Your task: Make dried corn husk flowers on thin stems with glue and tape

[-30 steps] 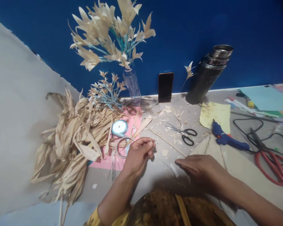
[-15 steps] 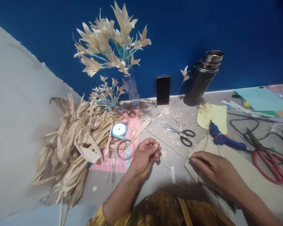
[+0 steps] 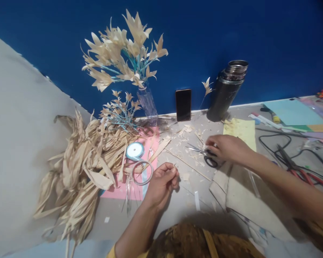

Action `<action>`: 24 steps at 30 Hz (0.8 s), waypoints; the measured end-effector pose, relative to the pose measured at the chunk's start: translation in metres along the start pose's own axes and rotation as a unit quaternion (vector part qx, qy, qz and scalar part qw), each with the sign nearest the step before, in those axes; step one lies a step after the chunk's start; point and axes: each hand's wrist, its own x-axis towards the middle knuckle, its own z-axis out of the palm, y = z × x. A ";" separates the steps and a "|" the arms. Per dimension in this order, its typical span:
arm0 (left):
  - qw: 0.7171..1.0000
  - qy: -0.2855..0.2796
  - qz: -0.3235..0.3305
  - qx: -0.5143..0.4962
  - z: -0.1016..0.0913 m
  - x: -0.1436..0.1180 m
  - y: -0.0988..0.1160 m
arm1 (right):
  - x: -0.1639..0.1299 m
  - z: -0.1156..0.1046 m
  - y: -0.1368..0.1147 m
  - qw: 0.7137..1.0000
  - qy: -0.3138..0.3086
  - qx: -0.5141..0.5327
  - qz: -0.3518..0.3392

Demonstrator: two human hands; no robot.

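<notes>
My left hand (image 3: 164, 179) is closed in a pinch above the table, thumb against the fingertips. A tiny pale tip shows there, too small to name. My right hand (image 3: 227, 147) reaches over the small black-handled scissors (image 3: 196, 148). Its fingers are curled at the upper handle loop and partly cover it. The blades lie on the table, pointing left. Between the hands lies a thin straw-coloured stick (image 3: 188, 164). Left of my left hand are a silver ring-shaped roll (image 3: 134, 178), a light blue ribbon spool (image 3: 135, 150) and a bundle of thin wires (image 3: 128, 195).
Dried corn husks (image 3: 78, 172) heap up at the left beside pink paper (image 3: 113, 191). Husk flowers (image 3: 123, 53) stand in a clear bottle (image 3: 148, 104). Along the wall are a phone (image 3: 183, 105) and a dark flask (image 3: 226, 93). Red-handled scissors (image 3: 307, 175) lie right, by a black cord (image 3: 274, 136).
My right hand has moved up and left from the stick's near end to the small scissors, its forearm now covering the blue glue gun. My left hand keeps its pinch.
</notes>
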 end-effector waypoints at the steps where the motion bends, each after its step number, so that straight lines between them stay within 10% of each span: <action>1: 1.000 -0.003 -0.003 -0.001 0.001 0.000 0.000 | 0.016 -0.001 -0.004 1.000 0.007 -0.029 -0.008; 9: 1.000 0.008 0.009 -0.008 -0.002 -0.004 0.008 | 0.097 0.016 -0.014 0.999 0.011 -0.043 -0.026; 24: 1.000 0.012 0.000 -0.017 -0.003 0.001 0.007 | 0.119 0.022 0.005 1.000 0.002 -0.017 -0.010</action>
